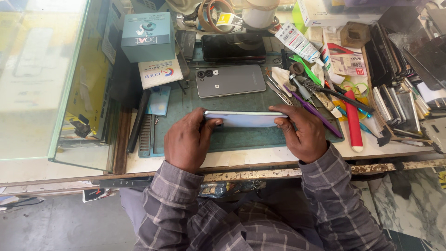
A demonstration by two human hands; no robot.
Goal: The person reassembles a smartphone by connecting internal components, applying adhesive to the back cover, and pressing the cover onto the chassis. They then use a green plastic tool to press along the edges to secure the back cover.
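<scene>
Cluttered repair bench beside a glass counter (42,79), with a green work mat (241,139) in the middle. Pale blue phone (244,119) held on edge just above the mat's near half, gripped at both ends: left hand (188,142) closed on the left end, thumb on top; right hand (302,132) closed on the right end, fingers curled round it. Phone seemingly in one piece, no gap or loose part visible along the top edge, so work on it apparently at an early stage or nearly over; hard to tell which. Grey phone (231,81) face down just beyond, black phone (233,47) farther off. Tweezers (278,92), purple tool (313,111), red handle (354,122) lying untouched at right. Teal box (147,36) at far left.
</scene>
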